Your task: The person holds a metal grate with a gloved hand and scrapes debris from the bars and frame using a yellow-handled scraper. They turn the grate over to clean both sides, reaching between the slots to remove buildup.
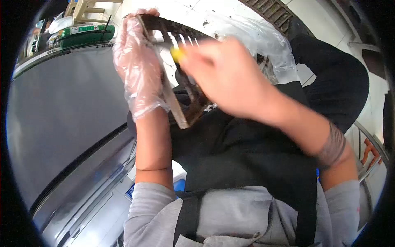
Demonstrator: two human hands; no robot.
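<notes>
My left hand (139, 66), in a thin clear plastic glove, grips the edge of a dirty, greasy metal grill rack (177, 109) held upright over my lap. My right hand (224, 76) is bare and blurred with motion. It is closed on a small yellow tool (176, 53) pressed against the rack's bars. A black apron (242, 152) covers my lap below the rack. A clear plastic sheet (263, 41) lies beyond the rack, partly hidden by my right hand.
A grey steel counter (61, 111) runs along the left, with a green tray (84, 36) and a plastic chair (84, 8) at its far end. White tiled floor (312, 12) and a drain grate (273, 10) lie ahead. A metal rail (368, 140) stands at right.
</notes>
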